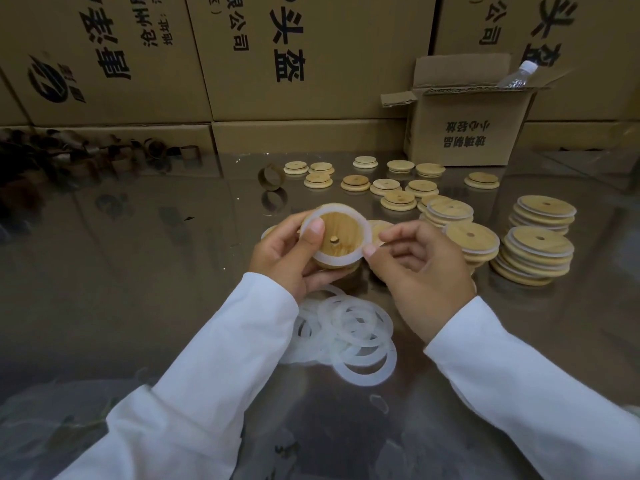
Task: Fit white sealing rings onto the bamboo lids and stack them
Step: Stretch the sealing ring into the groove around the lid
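gripping one bamboo lid [335,233] (ring [363,233] seated) — left hand [287,254] holds, right hand [422,268] pinches ring.

The scene is dimly and evenly lit, with soft sheen and box reflections carried on the glossy table [138,271]. The boxes [104,57] are bowed by wide-angle distortion, and the sleeves [554,403] are blurred near the edges
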Demonstrator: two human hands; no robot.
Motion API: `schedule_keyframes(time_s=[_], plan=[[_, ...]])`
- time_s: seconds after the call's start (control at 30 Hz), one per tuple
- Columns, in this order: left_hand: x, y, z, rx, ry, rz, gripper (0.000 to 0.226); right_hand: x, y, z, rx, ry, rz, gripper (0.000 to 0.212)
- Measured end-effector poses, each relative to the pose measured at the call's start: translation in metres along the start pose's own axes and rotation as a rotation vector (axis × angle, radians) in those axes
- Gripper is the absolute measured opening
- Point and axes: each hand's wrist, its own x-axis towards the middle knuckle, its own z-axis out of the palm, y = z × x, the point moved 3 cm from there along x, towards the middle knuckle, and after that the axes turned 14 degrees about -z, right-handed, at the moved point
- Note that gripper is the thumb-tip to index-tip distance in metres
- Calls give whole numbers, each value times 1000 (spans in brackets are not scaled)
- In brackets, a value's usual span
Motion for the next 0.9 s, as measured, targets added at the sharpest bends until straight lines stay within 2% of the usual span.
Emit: schedule_keyframes(time_s=[0.13,0.23,0.47,0.6,0.9], plan=[[1,-3,1,-37,-37,-58,29,1,2,1,-70,49,-18,10],[2,-9,2,14,-68,-106,22,5,5,-5,-124,91,-2,12],[1,-14,6,348,-49,-39,29,6,5,-5,-312,2,-116,14],[0,-17,7,283,-4,-88,9,4,2,-2,-402,-114,-196,12],[4,-12,4,283,70,11,12,10,8,-3,-306,-146,-71,18]])
